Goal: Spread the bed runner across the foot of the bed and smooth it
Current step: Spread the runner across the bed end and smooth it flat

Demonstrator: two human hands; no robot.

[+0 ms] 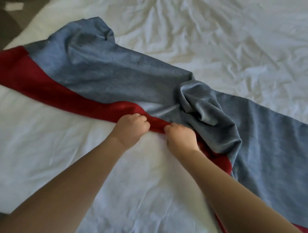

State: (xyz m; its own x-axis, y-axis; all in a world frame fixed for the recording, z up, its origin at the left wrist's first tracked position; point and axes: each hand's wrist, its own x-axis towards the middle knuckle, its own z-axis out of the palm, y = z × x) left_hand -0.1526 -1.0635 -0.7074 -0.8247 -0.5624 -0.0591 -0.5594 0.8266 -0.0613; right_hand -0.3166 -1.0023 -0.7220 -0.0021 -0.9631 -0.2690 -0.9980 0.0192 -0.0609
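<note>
A long blue-grey velvety bed runner [102,71] with a dark red border [48,90] lies slantwise across a wide bed [38,24] covered by a crumpled white sheet [217,39]. The runner reaches from the bed's left edge, where the red border meets the side, to the right margin of the view and down toward the lower right corner. It is far from flat: one part is bunched into a hump at the upper left, and a thick twisted fold is heaped near the middle, just beyond the right hand [182,138].

Both bare arms stretch forward from the bottom of the view. The left hand [131,127] and the right hand sit close together, knuckles up, on the near red border. The fingers [140,118] of each hand are curled tight, pinching the red fabric, which rises in a small ridge between the two fists. To the right of the right hand the blue-grey cloth is folded over onto the border, hiding part of it.

Beyond the bed's upper left side shows dark brown floor [2,22] with a small white scrap [14,6] lying on it
</note>
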